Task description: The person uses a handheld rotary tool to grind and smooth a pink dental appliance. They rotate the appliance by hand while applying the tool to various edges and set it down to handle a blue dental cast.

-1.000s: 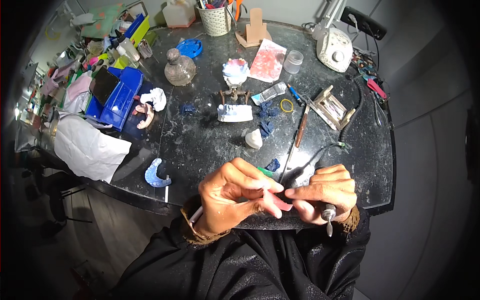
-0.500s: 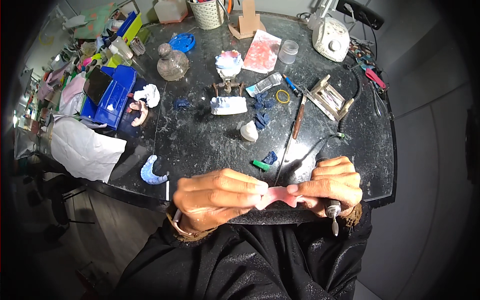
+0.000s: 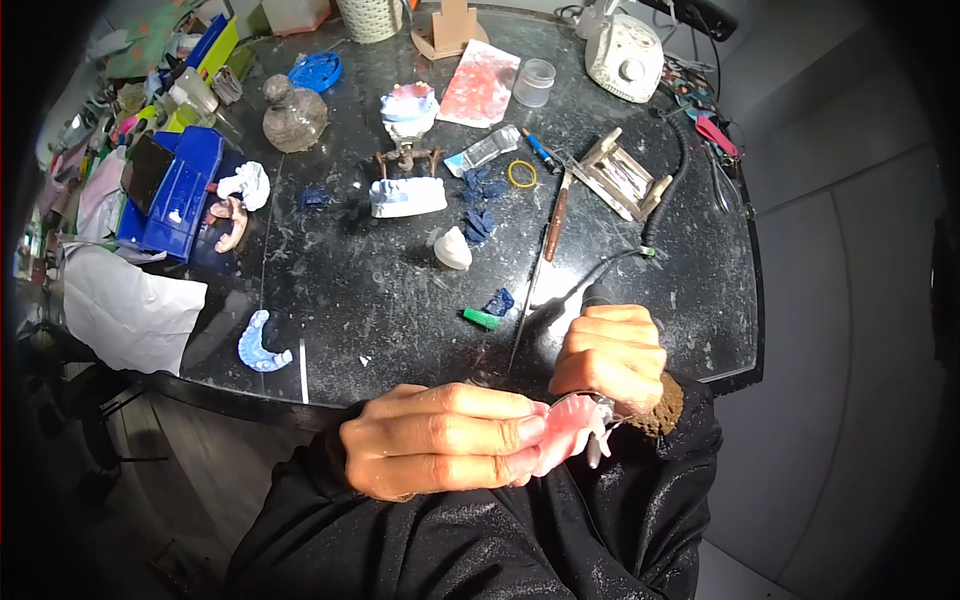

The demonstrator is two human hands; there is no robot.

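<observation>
From the head view, I see my left hand (image 3: pixel 440 440) pinching a pink denture (image 3: pixel 565 432) by its edge, below the near rim of the black table (image 3: pixel 380 290). My right hand (image 3: pixel 608 355) is fisted around a rotary handpiece (image 3: pixel 598 297), its tip touching the denture.

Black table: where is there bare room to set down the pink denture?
On the black table, the widest bare patch lies between the light blue tray, the white lump and the green piece. Another lies right of the cable, above the right hand. The back and left edge are crowded.
</observation>
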